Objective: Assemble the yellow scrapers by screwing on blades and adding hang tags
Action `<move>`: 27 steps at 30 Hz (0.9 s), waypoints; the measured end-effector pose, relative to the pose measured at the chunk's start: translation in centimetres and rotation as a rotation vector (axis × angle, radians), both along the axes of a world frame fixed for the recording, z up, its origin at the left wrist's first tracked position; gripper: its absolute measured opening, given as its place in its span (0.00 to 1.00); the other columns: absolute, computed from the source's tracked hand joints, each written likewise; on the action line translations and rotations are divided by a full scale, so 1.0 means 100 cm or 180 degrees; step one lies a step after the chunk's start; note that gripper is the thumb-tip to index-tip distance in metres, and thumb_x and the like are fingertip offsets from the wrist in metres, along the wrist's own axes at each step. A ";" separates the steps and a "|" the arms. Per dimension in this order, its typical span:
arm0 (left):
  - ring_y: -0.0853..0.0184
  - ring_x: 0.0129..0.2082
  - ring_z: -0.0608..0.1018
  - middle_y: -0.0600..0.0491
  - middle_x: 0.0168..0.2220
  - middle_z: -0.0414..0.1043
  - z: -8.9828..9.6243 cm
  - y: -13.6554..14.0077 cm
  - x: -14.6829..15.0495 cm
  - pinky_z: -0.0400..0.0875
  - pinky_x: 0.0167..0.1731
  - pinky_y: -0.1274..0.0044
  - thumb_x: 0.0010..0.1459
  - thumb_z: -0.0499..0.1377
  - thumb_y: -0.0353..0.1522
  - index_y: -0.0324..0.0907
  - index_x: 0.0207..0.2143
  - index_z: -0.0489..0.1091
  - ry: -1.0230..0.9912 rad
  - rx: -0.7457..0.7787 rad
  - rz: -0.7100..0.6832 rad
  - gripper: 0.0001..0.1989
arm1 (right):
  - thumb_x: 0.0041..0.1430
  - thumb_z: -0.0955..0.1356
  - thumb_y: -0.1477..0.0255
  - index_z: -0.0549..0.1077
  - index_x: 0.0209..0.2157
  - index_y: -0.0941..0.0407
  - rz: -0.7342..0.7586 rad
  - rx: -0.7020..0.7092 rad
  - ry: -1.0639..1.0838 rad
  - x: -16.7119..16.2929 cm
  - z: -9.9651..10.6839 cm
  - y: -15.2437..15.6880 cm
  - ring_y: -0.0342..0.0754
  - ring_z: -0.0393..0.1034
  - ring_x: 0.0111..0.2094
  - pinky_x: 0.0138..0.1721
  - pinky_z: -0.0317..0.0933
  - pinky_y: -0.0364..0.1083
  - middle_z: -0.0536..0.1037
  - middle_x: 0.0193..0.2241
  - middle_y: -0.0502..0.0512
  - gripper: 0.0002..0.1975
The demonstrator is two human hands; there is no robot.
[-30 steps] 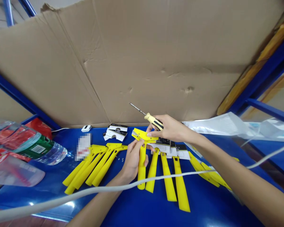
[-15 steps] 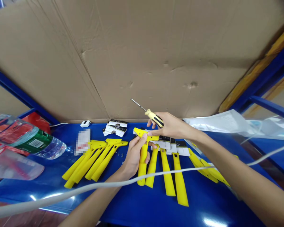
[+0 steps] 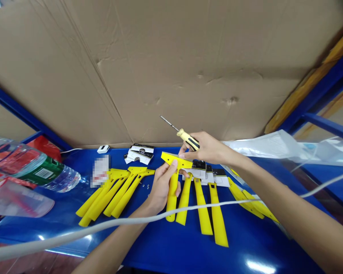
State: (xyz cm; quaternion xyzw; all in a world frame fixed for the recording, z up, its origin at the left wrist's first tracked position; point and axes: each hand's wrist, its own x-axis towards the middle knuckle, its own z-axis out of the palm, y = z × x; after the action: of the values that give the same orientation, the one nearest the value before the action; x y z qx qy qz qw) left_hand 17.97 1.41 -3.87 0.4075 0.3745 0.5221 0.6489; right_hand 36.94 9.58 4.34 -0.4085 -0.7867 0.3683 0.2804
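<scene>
My left hand [image 3: 161, 188] is closed around a yellow scraper [image 3: 173, 182], its thumb pressed on the wide head near the top of the handle. A screwdriver [image 3: 188, 140] with a cream and black handle lies in my right hand [image 3: 207, 148], its shaft pointing up and left, away from the scraper. The fingertips of that hand reach the scraper's head at its upper edge. Just right of the held piece, several more yellow scrapers [image 3: 202, 209] lie with their handles toward me, white and black blade cards [image 3: 198, 172] at their heads.
Several yellow handles [image 3: 122, 194] lie in a group on the left of the blue table [image 3: 185, 251]. Small nuts [image 3: 148, 186] are beside them. More blade cards [image 3: 139, 154] lie at the back. A water bottle [image 3: 42, 171] is at far left. A white cable [image 3: 108, 225] crosses in front of my arms.
The scraper's head has tilted in my left hand, showing more of its front face and upper edge. My right hand, with the screwdriver, has shifted slightly right and up.
</scene>
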 end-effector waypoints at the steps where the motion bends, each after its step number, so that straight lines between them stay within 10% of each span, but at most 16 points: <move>1: 0.75 0.12 0.69 0.50 0.33 0.80 0.000 0.000 0.000 0.61 0.12 0.81 0.66 0.68 0.46 0.38 0.46 0.75 0.0004 0.0005 0.0002 0.20 | 0.52 0.78 0.65 0.77 0.32 0.55 0.0004 0.0009 0.0024 0.000 0.000 0.000 0.49 0.71 0.31 0.32 0.60 0.49 0.83 0.32 0.55 0.11; 27: 0.76 0.11 0.69 0.46 0.35 0.83 -0.002 -0.001 0.000 0.59 0.11 0.80 0.63 0.68 0.54 0.37 0.44 0.76 0.0137 0.0055 -0.0155 0.27 | 0.50 0.78 0.67 0.73 0.30 0.54 0.0133 -0.0199 0.0197 0.008 0.008 -0.001 0.48 0.73 0.32 0.34 0.63 0.49 0.86 0.35 0.55 0.12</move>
State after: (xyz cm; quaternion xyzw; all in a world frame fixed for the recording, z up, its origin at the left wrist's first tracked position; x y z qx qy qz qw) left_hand 17.98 1.29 -4.03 0.4333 0.3739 0.5004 0.6497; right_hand 37.71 9.48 5.17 -0.3889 -0.7741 0.4110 0.2839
